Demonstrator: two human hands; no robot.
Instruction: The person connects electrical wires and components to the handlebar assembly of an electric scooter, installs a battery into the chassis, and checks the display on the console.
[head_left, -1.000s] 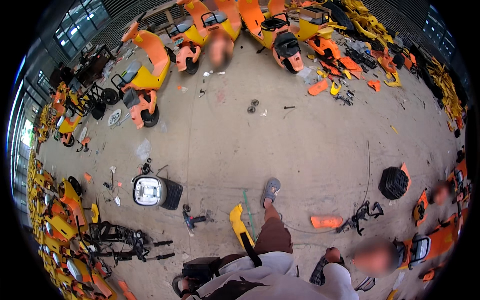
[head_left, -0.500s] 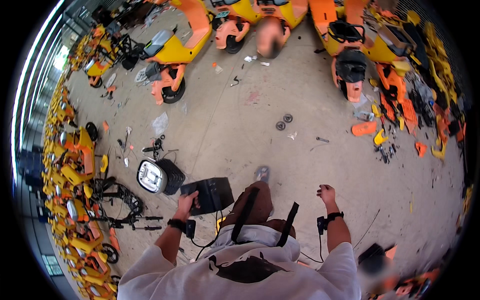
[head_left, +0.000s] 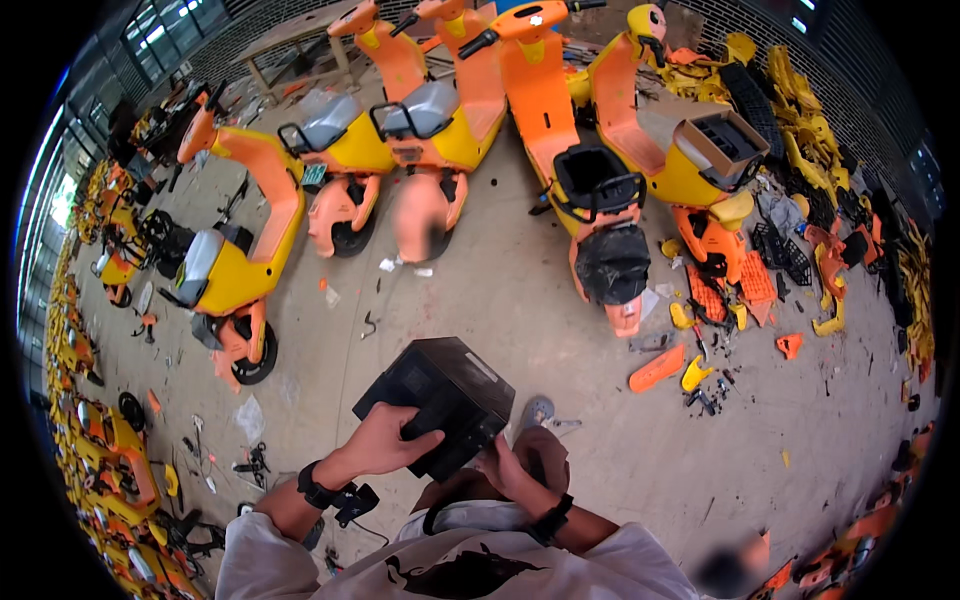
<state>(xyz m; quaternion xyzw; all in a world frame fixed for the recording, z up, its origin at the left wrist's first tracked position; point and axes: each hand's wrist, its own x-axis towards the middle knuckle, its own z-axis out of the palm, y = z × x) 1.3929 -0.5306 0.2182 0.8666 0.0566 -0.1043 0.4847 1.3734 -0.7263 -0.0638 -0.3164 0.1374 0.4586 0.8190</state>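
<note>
A boxy black case (head_left: 435,400) with bevelled edges and a pale label on one side is held up in front of my body, tilted. My left hand (head_left: 385,442) grips its near left side, thumb laid across a dark recess. Against its lower right edge is my right hand (head_left: 508,472), closed on the case with its fingers partly hidden. Black straps with small devices circle both wrists. Below the case, my shoe (head_left: 538,411) shows on the concrete floor (head_left: 330,310).
Several orange and yellow scooters stand ahead, one with an open black seat bin (head_left: 598,180), another carrying a cardboard box (head_left: 722,145). Loose orange panels (head_left: 657,369) and yellow parts lie to the right. More scooters (head_left: 110,470) line the left side; litter is scattered about.
The black case has come up and across to the front of my body. My right hand, empty and apart before, now grips it too. The view has shifted toward the scooters ahead.
</note>
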